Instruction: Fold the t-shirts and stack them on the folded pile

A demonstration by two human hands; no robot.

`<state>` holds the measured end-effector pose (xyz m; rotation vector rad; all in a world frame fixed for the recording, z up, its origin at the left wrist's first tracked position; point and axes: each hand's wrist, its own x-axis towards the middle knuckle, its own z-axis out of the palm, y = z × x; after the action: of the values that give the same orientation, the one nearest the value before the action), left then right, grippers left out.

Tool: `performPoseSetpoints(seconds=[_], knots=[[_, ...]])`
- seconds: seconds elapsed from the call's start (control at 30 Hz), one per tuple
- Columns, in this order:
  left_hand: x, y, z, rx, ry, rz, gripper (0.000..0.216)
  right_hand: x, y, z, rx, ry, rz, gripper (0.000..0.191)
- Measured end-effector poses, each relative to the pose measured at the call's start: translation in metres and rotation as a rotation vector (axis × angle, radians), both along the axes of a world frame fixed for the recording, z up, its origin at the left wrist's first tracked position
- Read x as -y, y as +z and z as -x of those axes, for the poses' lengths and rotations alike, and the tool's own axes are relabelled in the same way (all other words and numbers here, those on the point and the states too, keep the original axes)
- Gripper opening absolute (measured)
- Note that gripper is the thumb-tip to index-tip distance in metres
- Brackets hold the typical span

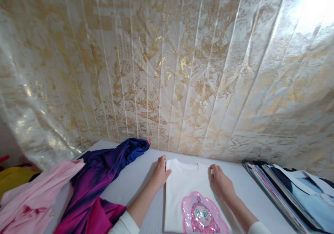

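A folded white T-shirt with a pink sequined cartoon patch lies on the white table in front of me. My left hand rests flat on the shirt's upper left corner with its fingers stretched out. My right hand lies on the upper right shoulder near the collar, fingers laid flat on the cloth. Neither hand grips anything.
A purple, magenta and blue garment lies crumpled at the left, next to a pink one and something yellow. A stack of folded clothes sits at the right. A gold and cream curtain hangs behind the table.
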<state>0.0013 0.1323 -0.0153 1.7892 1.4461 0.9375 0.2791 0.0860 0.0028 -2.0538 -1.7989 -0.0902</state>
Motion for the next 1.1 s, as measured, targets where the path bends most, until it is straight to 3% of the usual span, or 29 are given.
performPoseSetpoints(seconds=[0.1, 0.17, 0.27, 0.33, 0.5, 0.7, 0.87, 1.1], knots=[[0.012, 0.000, -0.004, 0.013, -0.001, -0.020, 0.081, -0.018, 0.033, 0.032, 0.074, 0.165, -0.009, 0.033], [0.023, 0.002, -0.007, 0.010, 0.004, -0.019, 0.087, -0.034, 0.049, 0.066, 0.099, 0.363, 0.009, 0.037], [0.043, 0.003, -0.011, -0.022, 0.032, -0.006, 0.090, -0.056, 0.053, 0.114, 0.099, 0.632, 0.113, 0.038], [0.057, 0.000, -0.014, -0.080, 0.053, -0.011, 0.089, -0.066, 0.047, 0.135, 0.088, 0.710, 0.174, 0.036], [0.089, -0.019, -0.017, -0.254, 0.093, -0.091, 0.091, -0.074, 0.041, 0.140, 0.043, 0.677, 0.231, 0.018], [0.119, -0.028, -0.013, -0.486, 0.022, -0.136, 0.087, -0.075, 0.069, 0.131, 0.048, 0.670, 0.347, 0.015], [0.129, -0.020, -0.009, -0.422, 0.003, -0.051, 0.087, -0.087, 0.076, 0.134, 0.082, 0.690, 0.512, 0.027], [0.129, 0.008, -0.003, -0.360, -0.054, 0.129, 0.090, -0.104, 0.049, 0.148, 0.093, 0.720, 0.654, 0.030]])
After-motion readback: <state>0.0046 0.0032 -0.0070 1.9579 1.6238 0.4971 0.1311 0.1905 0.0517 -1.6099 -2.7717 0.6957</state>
